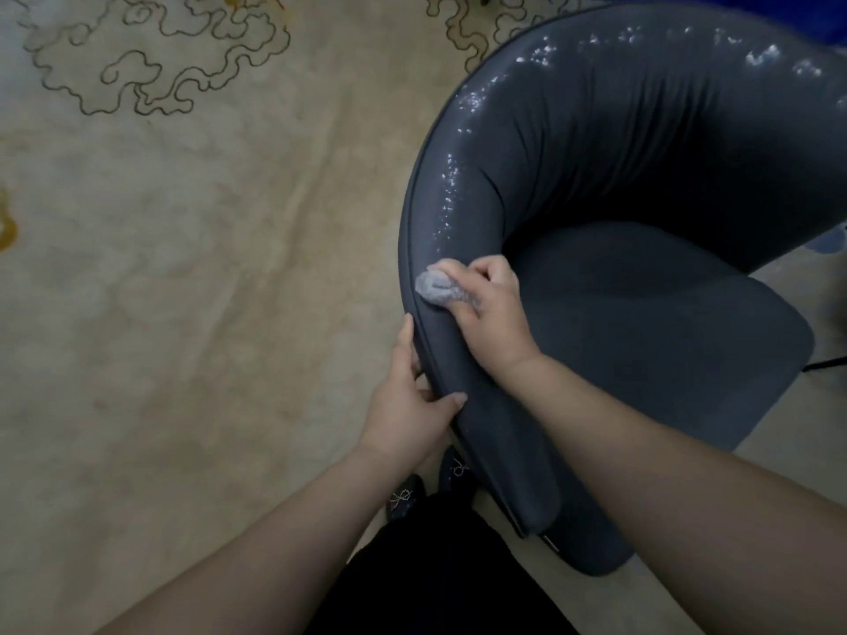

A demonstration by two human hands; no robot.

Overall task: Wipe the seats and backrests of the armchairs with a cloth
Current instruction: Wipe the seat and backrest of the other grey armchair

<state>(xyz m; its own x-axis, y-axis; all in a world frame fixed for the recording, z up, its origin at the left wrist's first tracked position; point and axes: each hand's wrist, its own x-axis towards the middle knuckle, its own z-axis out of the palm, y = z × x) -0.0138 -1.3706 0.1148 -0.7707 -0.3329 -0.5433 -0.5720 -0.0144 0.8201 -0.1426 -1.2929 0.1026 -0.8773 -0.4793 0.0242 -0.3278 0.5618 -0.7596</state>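
Observation:
A dark blue-grey armchair [641, 185] with a curved backrest fills the right half of the head view; its seat [664, 323] lies inside the curve. White flecks run along the top of the backrest. My right hand [488, 313] grips a bunched grey cloth [435, 286] and presses it on the top of the left arm of the backrest. My left hand [410, 396] holds the outer edge of that arm just below, thumb on top and fingers down the outside.
A beige carpet [183, 277] with dark cloud outlines covers the floor to the left. My dark shoes [405, 497] stand beside the armchair's near end. A blue object [832, 238] shows at the right edge behind the chair.

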